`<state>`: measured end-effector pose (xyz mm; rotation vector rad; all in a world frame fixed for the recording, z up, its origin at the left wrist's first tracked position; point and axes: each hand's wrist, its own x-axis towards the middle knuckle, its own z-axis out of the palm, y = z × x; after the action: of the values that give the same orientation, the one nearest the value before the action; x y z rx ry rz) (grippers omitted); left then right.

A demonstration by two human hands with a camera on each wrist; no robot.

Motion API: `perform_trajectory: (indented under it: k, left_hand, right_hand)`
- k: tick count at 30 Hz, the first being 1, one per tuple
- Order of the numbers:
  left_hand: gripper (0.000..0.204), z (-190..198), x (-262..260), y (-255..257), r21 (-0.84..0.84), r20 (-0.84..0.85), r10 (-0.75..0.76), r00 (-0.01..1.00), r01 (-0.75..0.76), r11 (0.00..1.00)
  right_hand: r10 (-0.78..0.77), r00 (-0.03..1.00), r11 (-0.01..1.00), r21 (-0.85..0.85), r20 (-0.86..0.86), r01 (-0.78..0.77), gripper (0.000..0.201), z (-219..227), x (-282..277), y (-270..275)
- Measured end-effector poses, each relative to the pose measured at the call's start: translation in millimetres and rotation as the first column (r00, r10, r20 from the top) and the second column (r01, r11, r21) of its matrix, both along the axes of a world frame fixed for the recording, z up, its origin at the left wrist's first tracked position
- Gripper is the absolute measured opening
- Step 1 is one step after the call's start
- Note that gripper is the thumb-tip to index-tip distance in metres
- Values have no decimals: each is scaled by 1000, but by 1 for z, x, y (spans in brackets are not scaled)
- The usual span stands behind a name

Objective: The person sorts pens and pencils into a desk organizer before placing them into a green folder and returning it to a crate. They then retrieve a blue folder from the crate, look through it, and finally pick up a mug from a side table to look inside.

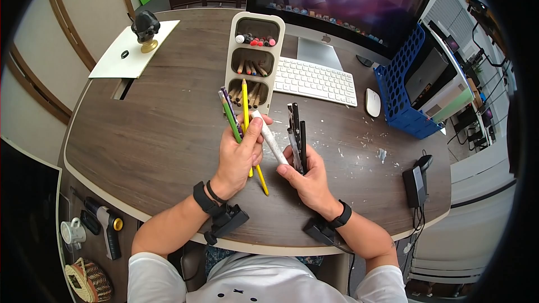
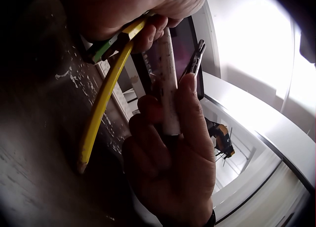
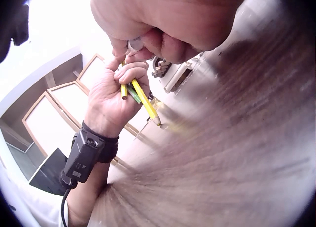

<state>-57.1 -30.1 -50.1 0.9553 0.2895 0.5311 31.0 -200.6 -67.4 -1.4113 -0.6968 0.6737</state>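
Above the desk, my left hand (image 1: 233,157) grips a bundle of pencils: yellow pencils (image 1: 245,101), a green pencil (image 1: 231,119) and a dark purple patterned one. A long yellow pencil (image 2: 101,103) sticks out below that fist in the left wrist view. Between both hands runs a white speckled stick (image 1: 273,141), shaped like a marker. Its upper end is at the left thumb and fingers; my right hand (image 1: 310,182) pinches its lower end. Several black pens (image 1: 303,140) and a clear-barrelled one stand up from the right hand's grip. The right palm hides their lower ends.
Just beyond the hands lies a beige organizer (image 1: 229,62) with markers, coloured pencils and wooden pencils in three compartments. Right of it are a keyboard (image 1: 317,80), mouse (image 1: 372,102) and blue file holder (image 1: 408,119). White scraps (image 1: 382,155) and a black adapter (image 1: 414,187) lie further right.
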Motion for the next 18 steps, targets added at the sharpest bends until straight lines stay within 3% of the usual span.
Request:
perform_trajectory:
  k: [2,4,7,18]
  left_hand:
    - [30,-1,-1,1,19,10,-17,1000,17,1000]
    - [31,-2,-1,2,49,50,-45,998,43,998]
    - [32,0,-2,2,95,57,-57,997,52,994]
    - [18,-1,-1,-3,17,96,-26,995,24,1000]
  right_hand:
    - [22,1000,1000,12,-17,-22,26,3,-1,-1]
    - [88,983,996,-4,-162,-90,25,8,-2,-2]
    - [150,978,987,-35,-145,-156,21,15,-2,-1]
    - [113,987,993,36,-114,-109,27,3,-4,-2]
